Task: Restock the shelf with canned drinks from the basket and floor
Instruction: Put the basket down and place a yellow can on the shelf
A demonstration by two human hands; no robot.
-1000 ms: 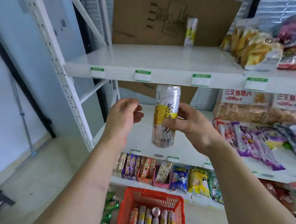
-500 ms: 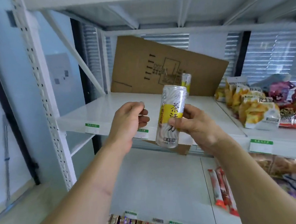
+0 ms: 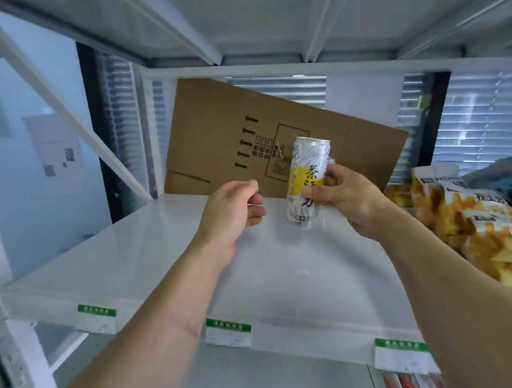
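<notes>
Can [image 3: 307, 184] sits upright in the right hand [image 3: 344, 196], fingers and thumb curled round its middle, held above the white shelf [image 3: 162, 261]. Just left of it, the left hand [image 3: 231, 212] hovers with fingers loosely curled, holding nothing. Behind both leans a cardboard sheet [image 3: 220, 141]; right of the right hand lie snack bags [image 3: 469, 224].
</notes>
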